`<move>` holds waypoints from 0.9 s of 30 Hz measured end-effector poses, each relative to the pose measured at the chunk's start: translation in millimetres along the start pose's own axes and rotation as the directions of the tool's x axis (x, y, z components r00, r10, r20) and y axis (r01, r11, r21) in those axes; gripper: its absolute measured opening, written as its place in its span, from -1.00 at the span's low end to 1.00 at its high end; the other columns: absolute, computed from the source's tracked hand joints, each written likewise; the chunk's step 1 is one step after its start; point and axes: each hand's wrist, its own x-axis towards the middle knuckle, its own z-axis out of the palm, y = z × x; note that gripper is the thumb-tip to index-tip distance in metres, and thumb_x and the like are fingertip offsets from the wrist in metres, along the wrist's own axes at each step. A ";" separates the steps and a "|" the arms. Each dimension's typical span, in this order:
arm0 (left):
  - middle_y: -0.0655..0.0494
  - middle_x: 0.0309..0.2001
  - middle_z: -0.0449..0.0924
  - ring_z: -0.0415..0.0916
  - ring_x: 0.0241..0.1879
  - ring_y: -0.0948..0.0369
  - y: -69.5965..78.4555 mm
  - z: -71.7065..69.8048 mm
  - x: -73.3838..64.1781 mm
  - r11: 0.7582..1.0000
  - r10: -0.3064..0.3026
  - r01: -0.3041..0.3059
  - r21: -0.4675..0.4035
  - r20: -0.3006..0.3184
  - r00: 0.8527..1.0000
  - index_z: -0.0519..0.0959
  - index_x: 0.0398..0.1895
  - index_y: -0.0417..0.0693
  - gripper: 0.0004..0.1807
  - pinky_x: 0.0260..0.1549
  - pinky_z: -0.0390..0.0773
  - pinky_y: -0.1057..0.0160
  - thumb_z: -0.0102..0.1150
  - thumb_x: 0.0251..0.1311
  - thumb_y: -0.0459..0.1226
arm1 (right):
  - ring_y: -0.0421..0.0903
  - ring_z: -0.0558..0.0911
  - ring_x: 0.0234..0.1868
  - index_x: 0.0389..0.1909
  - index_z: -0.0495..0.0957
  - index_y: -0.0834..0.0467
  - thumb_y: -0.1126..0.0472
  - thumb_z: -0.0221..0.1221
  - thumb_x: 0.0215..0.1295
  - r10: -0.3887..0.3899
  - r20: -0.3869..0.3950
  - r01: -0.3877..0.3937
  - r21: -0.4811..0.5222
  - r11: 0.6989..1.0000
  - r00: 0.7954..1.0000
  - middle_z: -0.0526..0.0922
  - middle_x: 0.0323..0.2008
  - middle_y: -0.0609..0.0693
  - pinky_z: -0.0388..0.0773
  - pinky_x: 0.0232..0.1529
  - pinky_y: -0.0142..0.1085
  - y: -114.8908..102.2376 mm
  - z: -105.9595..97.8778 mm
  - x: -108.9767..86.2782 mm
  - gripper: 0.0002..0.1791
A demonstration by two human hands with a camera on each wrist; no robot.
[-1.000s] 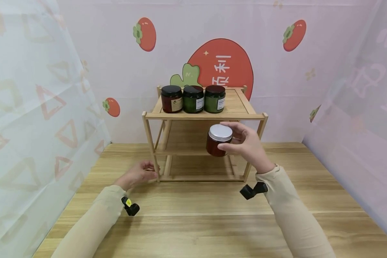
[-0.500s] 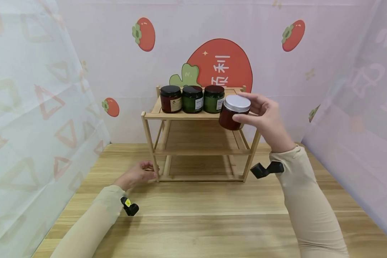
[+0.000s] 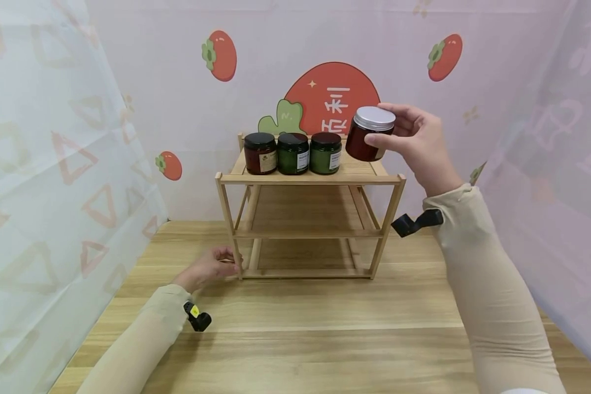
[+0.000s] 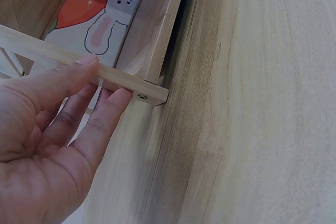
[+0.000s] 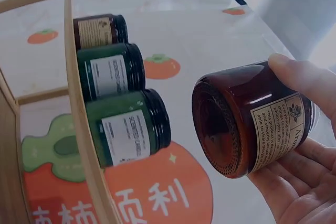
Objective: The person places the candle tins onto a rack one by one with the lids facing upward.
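My right hand (image 3: 418, 145) grips a brown glass candle jar (image 3: 366, 143) with a silver lid, thumb on one side and fingers on the other. It is held slightly tilted above the right part of the wooden rack's (image 3: 310, 179) top shelf. In the right wrist view the jar's base and paper label (image 5: 278, 129) show. On the top shelf stand a brown jar (image 3: 260, 156) and two green jars (image 3: 293, 156), black-lidded, in a row. Low at the left, my left hand (image 3: 209, 268) pinches the rack's front left leg (image 4: 118, 77) between thumb and fingers.
The rack has a middle shelf (image 3: 307, 210) and a bottom shelf (image 3: 300, 257). It stands on a wood-grain table (image 3: 295, 339). Behind hangs a white cloth (image 3: 187, 98) printed with persimmons, and cloth walls rise on both sides.
My right hand has carried the brown jar up and to the right, from in front of the middle shelf to above the top shelf. My left hand stays at the rack's leg.
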 end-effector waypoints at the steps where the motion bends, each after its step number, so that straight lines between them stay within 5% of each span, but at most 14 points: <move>1: -0.44 0.12 0.41 0.57 -0.13 0.20 -0.1 -0.2 -0.3 1.000 0.002 -0.002 -0.004 0.000 1.000 0.42 0.04 -0.40 -0.61 -0.14 0.63 0.35 0.23 0.14 -0.50 | -0.15 0.68 -0.12 0.08 0.57 0.22 0.44 0.46 -0.09 0.005 -0.005 -0.005 0.005 1.000 1.000 0.70 -0.12 -0.02 0.59 -0.09 -0.51 -0.6 -0.8 2.5 -0.40; 10: -0.31 0.04 0.50 0.58 -0.14 0.20 -0.3 -2.1 -0.6 1.000 0.005 -0.005 -0.005 0.012 1.000 0.41 0.04 -0.42 -0.61 -0.11 0.64 0.31 0.23 0.15 -0.49 | -0.17 0.66 -0.12 0.09 0.56 0.22 0.42 0.47 -0.09 0.029 -0.008 -0.029 -0.035 0.999 1.000 0.69 -0.13 -0.03 0.58 -0.11 -0.54 2.4 -7.1 17.8 -0.39; 19: -0.42 0.10 0.42 0.58 -0.14 0.21 -1.8 -3.0 0.3 1.000 0.002 -0.001 -0.027 0.025 1.000 0.41 0.06 -0.41 -0.61 -0.13 0.63 0.33 0.20 0.15 -0.51 | -0.18 0.65 -0.09 0.14 0.51 0.24 0.40 0.47 -0.08 0.076 0.010 -0.075 -0.086 0.994 0.997 0.67 -0.09 -0.04 0.56 -0.09 -0.54 16.7 -12.8 28.5 -0.34; 27: -0.17 -0.02 0.54 0.57 -0.14 0.21 -2.2 -3.1 1.7 1.000 -0.002 0.001 0.005 0.010 1.000 0.41 0.05 -0.39 -0.61 -0.13 0.63 0.31 0.23 0.14 -0.48 | -0.19 0.63 -0.10 0.24 0.43 0.21 0.29 0.47 -0.03 0.137 0.045 -0.123 -0.244 0.962 0.990 0.64 -0.05 -0.04 0.55 -0.11 -0.54 29.0 -12.9 33.0 -0.27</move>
